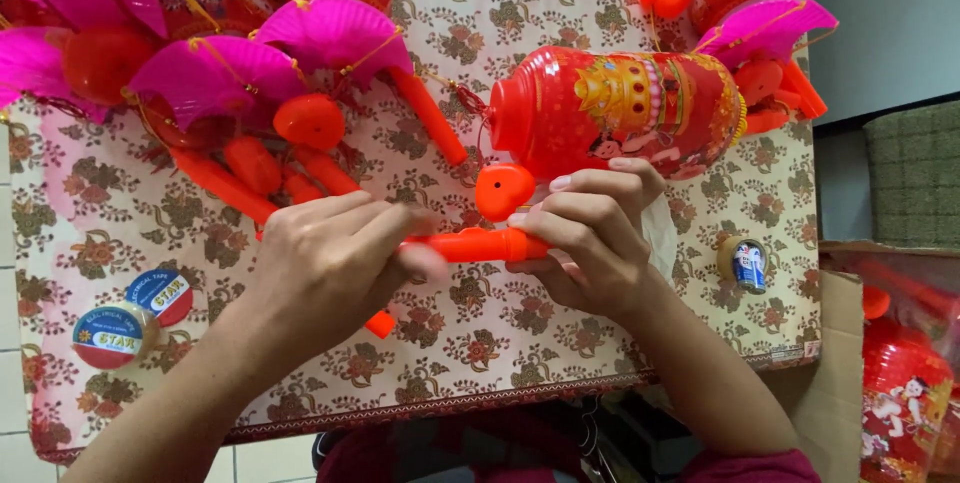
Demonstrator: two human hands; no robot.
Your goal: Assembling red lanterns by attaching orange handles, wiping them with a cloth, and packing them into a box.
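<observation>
We've got a floral-patterned board (420, 343) as our work surface; at 8 o'clock sit two rolls of tape (130, 318); at 10 o'clock, a heap of pink paper fans (200, 68); dead centre our left hand (325, 263) is curled round an orange plastic stick (470, 245), our right hand (590, 243) pinching its other end; at 1 o'clock lies a red lantern (620, 108); a small battery (745, 265) at 3 o'clock.

orange stick (478, 245), red-gold lantern (620, 108), pink fans (335, 33), floral cloth (480, 333)
</observation>
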